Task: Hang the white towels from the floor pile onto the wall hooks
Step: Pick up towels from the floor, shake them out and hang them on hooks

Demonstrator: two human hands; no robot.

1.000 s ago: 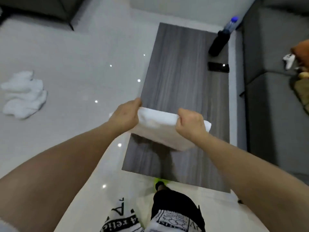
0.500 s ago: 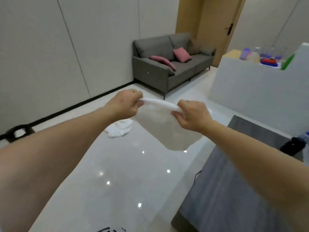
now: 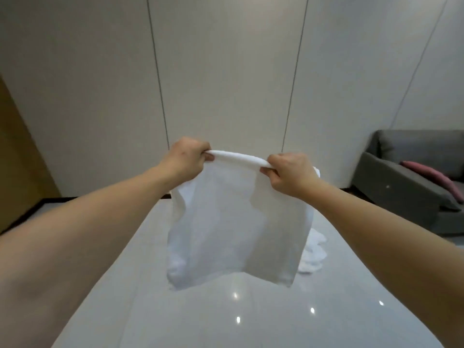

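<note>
Panelled wall (image 3: 226, 71) fills the background beyond the fingers, dark vertical seams running down it. Glossy pale floor (image 3: 226, 317) spreads below the fingers, ceiling lights reflected in it. Grey sofa (image 3: 406, 182) right of the right-hand fingers, against the wall, a pink cushion (image 3: 431, 174) on its seat. White towel (image 3: 236, 222) hangs in the air between both sets of fingers, top edge rolled and stretched taut, the rest draped straight down. Towel pile (image 3: 313, 254) on the floor, below and right of the right fingers, mostly hidden behind the held towel. Left hand (image 3: 187, 163): fingers curled tight around the towel's top-left edge. Right hand (image 3: 291, 173): fingers curled tight around the top-right edge.
</note>
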